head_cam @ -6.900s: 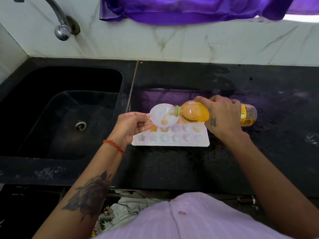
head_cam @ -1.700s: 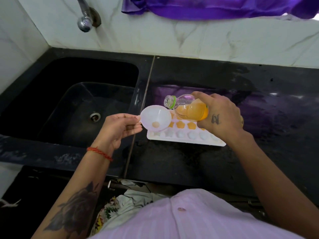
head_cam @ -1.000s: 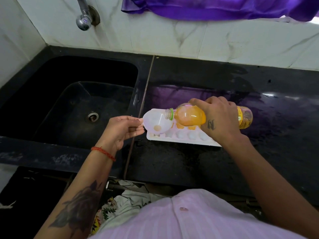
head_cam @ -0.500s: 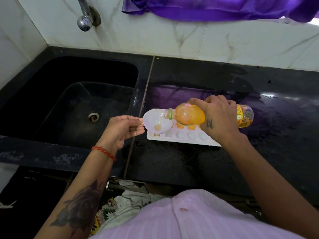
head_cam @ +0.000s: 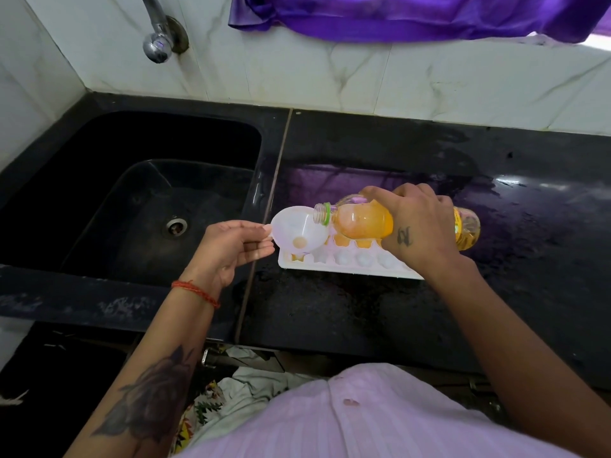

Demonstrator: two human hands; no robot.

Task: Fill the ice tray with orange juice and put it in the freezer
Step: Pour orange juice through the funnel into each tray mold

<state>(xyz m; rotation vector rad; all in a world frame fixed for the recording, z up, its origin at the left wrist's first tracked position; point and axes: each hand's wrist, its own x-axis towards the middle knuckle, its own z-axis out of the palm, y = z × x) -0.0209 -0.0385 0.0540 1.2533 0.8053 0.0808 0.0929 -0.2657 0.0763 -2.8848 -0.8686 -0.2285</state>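
Gripping the bottle on its side, the right hand keeps its mouth over the funnel. The left hand pinches the funnel's tab above the tray's left end. The tray lies on the counter, near the sink edge.

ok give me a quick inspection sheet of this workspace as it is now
surface: black stone counter, looks wet.
job's things: white ice tray on counter, far cells orange, near row mostly pale; juice bottle tipped, uncapped mouth over white funnel.
clutter: nothing seen.
grippers: left hand pinches funnel tab; right hand grips bottle.
cables: nothing seen.
surroundings: black sink, tap, purple cloth, marble wall.
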